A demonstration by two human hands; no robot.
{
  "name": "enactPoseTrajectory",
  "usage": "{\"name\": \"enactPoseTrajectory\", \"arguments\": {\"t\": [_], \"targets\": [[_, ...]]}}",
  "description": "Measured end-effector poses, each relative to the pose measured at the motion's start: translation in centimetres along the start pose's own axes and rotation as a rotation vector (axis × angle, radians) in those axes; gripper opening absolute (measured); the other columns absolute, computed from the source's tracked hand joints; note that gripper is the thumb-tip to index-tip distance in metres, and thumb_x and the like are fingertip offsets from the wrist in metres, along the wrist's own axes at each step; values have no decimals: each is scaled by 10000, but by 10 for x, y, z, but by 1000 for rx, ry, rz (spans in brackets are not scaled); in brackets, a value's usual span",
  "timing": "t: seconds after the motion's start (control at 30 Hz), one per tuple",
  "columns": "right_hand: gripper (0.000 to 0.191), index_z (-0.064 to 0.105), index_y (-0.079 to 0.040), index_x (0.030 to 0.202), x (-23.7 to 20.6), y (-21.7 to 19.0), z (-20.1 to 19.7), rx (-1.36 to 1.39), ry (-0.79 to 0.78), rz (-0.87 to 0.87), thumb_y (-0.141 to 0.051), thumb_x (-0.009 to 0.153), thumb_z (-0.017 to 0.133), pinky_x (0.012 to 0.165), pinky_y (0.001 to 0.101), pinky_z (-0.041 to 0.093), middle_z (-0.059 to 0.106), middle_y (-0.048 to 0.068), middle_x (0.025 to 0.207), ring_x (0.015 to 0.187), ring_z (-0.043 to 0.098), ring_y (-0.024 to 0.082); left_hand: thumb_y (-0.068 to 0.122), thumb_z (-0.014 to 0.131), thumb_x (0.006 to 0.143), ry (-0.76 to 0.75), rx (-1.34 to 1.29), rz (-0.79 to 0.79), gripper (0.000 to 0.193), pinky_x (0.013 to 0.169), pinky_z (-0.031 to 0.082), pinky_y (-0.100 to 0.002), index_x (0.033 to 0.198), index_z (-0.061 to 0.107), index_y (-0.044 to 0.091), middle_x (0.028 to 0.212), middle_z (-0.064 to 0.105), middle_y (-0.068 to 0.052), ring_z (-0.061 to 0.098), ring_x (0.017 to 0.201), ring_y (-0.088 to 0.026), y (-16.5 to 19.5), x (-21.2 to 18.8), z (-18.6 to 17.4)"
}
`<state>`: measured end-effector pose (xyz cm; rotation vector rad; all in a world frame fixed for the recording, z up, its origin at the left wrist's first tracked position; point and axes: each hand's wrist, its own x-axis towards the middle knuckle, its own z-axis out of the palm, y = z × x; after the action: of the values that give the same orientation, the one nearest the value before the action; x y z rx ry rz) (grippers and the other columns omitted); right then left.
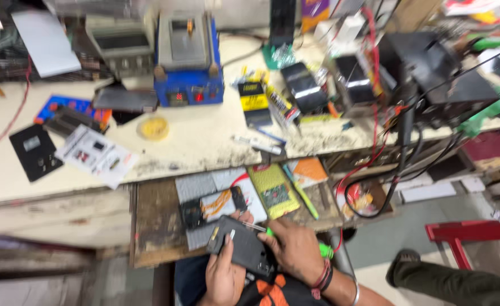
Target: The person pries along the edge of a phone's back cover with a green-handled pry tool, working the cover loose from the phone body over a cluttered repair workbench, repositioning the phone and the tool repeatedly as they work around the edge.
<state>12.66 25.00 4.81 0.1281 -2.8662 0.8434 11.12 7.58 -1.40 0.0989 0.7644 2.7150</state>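
Two hands | left hand (224,275) grips one dark phone (243,247) | right hand (295,249) grips one green screwdriver (295,241)

two hands, the left hand (225,272) and the right hand (295,249), share one dark phone (243,248). one green-handled screwdriver (295,238). one blue machine (188,56) and one yellow tape roll (153,128) on the bench (204,141).

A single head-worn camera looks down and forward from above the person's lap, tilted a little so the workbench (204,141) runs slightly downhill toward the right of the frame. It stands fairly near: the left hand (224,277) and right hand (295,249) sit at the bottom centre, a pull-out shelf (153,226) just above them, the bench top fills the middle and upper frame, and floor shows at lower right. The picture is blurred throughout, and no second view shares the scene.
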Motion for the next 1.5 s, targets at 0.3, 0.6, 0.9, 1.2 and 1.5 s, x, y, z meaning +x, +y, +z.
{"name": "enactPoseTrajectory", "arguments": {"t": [0.3, 0.6, 0.9, 1.2, 1.5], "targets": [[337, 667, -105, 992, 0, 2, -8, -21, 32, 68, -433, 947, 607, 600, 529, 488, 691, 136, 838, 732, 667, 420, 177, 351, 1046, 57, -8, 17, 583, 1200, 288, -520, 1564, 259, -73, 1596, 389, -275, 388, 1480, -401, -14, 1, -11], [316, 717, -117, 1057, -1, -6, -22, 235, -123, -32, -384, 889, 742, 681, 453, 542, 748, 143, 897, 843, 716, 385, 305, 389, 1039, -16, 84, 20, 676, 1220, 268, -505, 1579, 224, -65, 1627, 356, -277, 332, 1524, -374, -15, 6, -15], [315, 724, -89, 1093, 1, -4, -31, 332, -168, -116, -315, 879, 774, 720, 434, 560, 753, 143, 974, 911, 719, 386, 293, 469, 1006, -69, 63, 26, 722, 1188, 314, -533, 1591, 210, -41, 1547, 436, -309, 383, 1486, -407, -6, 7, -20], [324, 721, -93, 1103, 0, -4, -29, 245, -178, -152, -335, 891, 757, 745, 453, 542, 750, 135, 991, 934, 708, 384, 438, 425, 1011, -69, 39, 88, 737, 1183, 342, -546, 1541, 281, -53, 1373, 554, -301, 474, 1406, -455, -5, 14, -28], [350, 710, -104, 1148, -4, -5, -27, 234, -189, -132, -370, 921, 715, 766, 453, 555, 741, 128, 1048, 938, 709, 383, 455, 376, 1011, -27, 12, 91, 666, 1196, 331, -535, 1466, 355, -30, 1352, 567, -298, 484, 1398, -452, -9, 12, -30]]}}
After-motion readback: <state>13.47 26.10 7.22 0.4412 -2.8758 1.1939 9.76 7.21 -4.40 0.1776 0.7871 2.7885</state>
